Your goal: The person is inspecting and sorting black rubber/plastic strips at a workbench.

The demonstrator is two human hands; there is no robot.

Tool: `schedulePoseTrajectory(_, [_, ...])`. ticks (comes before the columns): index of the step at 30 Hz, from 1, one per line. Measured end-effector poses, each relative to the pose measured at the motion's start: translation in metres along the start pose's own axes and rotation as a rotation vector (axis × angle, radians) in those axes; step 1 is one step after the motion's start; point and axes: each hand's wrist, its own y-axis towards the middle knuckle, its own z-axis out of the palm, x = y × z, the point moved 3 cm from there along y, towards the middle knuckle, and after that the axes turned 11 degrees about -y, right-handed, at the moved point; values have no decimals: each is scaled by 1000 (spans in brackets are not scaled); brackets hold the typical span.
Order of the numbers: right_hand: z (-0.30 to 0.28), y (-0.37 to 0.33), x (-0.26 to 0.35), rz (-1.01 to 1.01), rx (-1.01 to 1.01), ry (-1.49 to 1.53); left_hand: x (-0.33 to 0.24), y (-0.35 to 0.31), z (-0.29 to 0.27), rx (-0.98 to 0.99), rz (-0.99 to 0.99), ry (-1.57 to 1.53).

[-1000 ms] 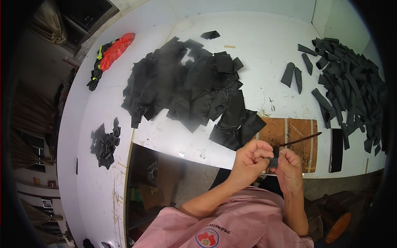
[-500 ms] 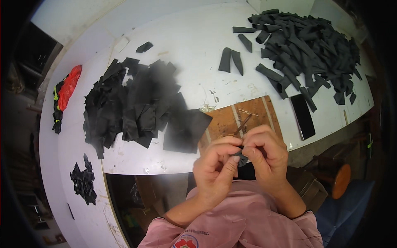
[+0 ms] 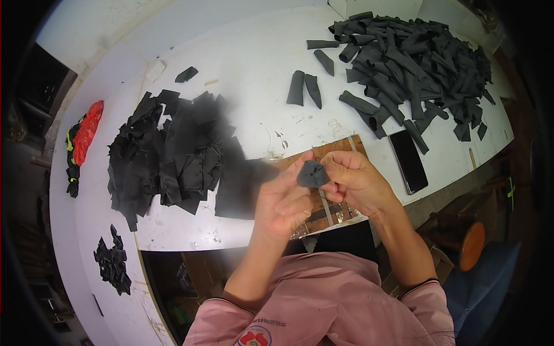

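A small dark grey fabric piece [image 3: 313, 174], bunched to a rounded, gathered end facing me, is held up between my two hands above the brown board. My left hand [image 3: 284, 203] has its lower fingers curled, with the upper ones against the fabric's left and back side. From the right, my right hand [image 3: 356, 180] pinches the fabric's edge between thumb and fingers. The far part of the piece is hidden behind its near end and my fingers. Beneath my hands lies the brown wooden board [image 3: 353, 145] with pale strips across it.
Left of my hands lies a heap of flat black fabric pieces [image 3: 190, 150]. A large pile of dark grey fabric tubes [image 3: 404, 69] covers the far right. A black phone [image 3: 407, 161] lies nearer. A red bag [image 3: 88, 132] and small black scraps [image 3: 112, 262] are at left.
Both hands have moved up and away from my body, over the board. The fabric now shows its gathered end. The thin brown stick between my hands no longer shows there.
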Motion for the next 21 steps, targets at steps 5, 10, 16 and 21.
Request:
schedulePoseTrajectory(5, [0, 15, 21, -133, 50, -168, 35, -17, 47, 113, 204, 517])
schedulePoseTrajectory(10, [-14, 18, -18, -64, 86, -165, 6, -14, 10, 0, 418, 925])
schedulePoseTrajectory(16, [5, 13, 16, -160, 1, -336, 7, -8, 25, 113, -18, 55])
schedulePoseTrajectory(21, [-13, 24, -16, -47, 79, -154, -12, -4, -7, 61, 174, 505])
